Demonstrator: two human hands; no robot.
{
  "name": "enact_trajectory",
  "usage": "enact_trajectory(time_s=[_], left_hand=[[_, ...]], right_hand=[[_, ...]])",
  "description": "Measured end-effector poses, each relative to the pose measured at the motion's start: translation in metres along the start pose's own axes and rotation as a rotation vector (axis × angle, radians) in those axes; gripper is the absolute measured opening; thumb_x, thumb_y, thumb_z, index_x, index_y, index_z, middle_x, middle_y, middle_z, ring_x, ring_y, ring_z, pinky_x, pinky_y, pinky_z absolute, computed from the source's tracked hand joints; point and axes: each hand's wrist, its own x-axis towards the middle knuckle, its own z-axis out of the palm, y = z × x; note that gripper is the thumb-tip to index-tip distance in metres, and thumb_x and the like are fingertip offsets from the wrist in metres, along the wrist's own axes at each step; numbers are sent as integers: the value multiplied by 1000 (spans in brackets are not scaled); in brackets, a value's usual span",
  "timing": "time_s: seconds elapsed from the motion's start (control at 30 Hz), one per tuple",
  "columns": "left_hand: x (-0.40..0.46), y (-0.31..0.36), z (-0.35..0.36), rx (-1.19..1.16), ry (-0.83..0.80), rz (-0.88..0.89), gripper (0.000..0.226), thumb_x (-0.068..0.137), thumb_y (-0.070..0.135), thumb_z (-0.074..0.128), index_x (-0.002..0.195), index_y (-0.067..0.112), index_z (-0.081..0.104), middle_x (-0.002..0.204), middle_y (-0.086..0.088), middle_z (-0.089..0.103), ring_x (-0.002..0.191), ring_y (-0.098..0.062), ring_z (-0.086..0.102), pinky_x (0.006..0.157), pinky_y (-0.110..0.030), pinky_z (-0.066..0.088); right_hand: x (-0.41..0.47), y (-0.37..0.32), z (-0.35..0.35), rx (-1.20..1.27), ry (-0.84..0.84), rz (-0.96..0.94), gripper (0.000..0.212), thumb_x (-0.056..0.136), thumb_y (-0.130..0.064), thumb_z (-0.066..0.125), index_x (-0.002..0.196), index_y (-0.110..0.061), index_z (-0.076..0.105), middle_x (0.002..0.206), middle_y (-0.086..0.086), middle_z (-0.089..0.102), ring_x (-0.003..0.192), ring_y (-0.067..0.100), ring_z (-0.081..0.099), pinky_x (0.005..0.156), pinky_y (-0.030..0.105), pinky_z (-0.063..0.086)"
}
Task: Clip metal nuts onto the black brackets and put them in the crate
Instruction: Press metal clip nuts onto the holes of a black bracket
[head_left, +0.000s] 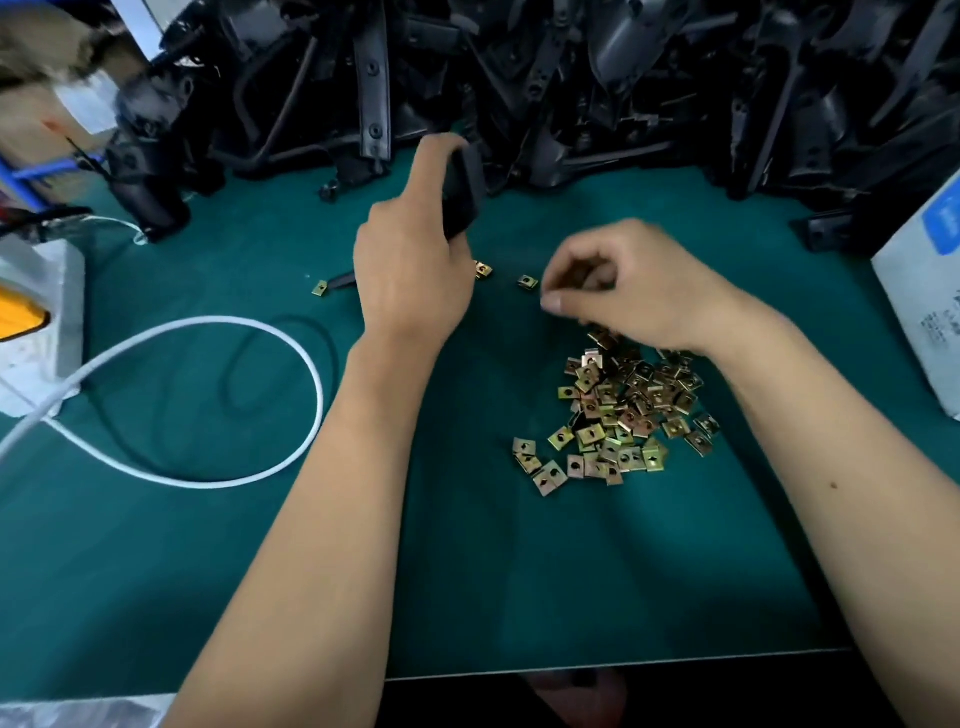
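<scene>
My left hand (410, 265) grips a black bracket (462, 189) at the foot of the big heap of black brackets (571, 78) along the table's far side. My right hand (628, 286) hovers just above the far end of a pile of brass-coloured metal clip nuts (623, 410), its fingers curled inward and blurred. Whether a nut sits between those fingertips I cannot tell. Three loose nuts lie apart from the pile: one (527, 281) between my hands, one (483, 268) by my left hand, one (319, 288) further left. No crate is in view.
The green table mat (208, 545) ends at a front edge near the bottom. A white cable (291, 343) loops at the left, beside a white block (41, 322). A white and blue box (930, 291) stands at the right edge. A cardboard box (36, 130) sits far left.
</scene>
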Motion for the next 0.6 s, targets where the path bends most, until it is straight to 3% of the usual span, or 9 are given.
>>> enact_trajectory(time_s=[0.07,0.13,0.23,0.3,0.37,0.5,0.6], left_hand=[[0,2,4,40,-40,-16,56,87,7,59,136,32,46,87,1,68,77,-34,56,71,-42,45],[-5,5,9,61,-114,-8,49,88,18,61,134,29,48,90,1,63,80,-33,54,73,-42,43],[-10,6,19,164,-229,-38,60,92,57,60,142,30,43,121,-7,64,113,-37,59,96,-50,43],[-11,6,24,152,-234,-70,69,94,70,49,150,31,38,133,-10,60,124,-38,54,104,-53,37],[-11,6,27,124,-206,-60,66,98,66,45,154,32,37,133,-10,60,125,-38,52,105,-52,35],[-11,3,31,49,-160,-13,60,102,51,51,156,30,37,134,-6,62,127,-31,52,104,-48,37],[-9,5,32,-42,-115,-75,74,98,50,61,158,20,32,139,-10,62,130,-33,53,107,-49,40]], right_hand=[[-7,2,-5,-57,-141,-31,6,87,-30,82,88,-32,76,83,-16,74,75,6,67,72,25,55],[-12,-2,-11,6,-273,-43,10,84,-34,84,91,-34,78,87,-12,74,74,4,65,69,18,50],[-17,-9,-11,-54,-409,-63,26,72,-50,87,95,-43,77,96,-13,65,93,1,61,80,17,46],[-19,-12,-7,-145,-458,-91,31,68,-59,86,95,-51,75,99,-14,56,106,-2,50,89,18,41],[-21,-16,-6,-177,-489,-108,30,68,-60,86,94,-52,74,99,-16,54,108,-3,47,91,18,39],[-19,-19,-6,-147,-460,-106,13,74,-47,87,80,-43,76,93,-16,60,98,3,58,88,30,43],[-21,-25,3,-101,-439,-158,12,77,-43,87,80,-38,77,89,-16,66,94,6,62,86,30,45]])
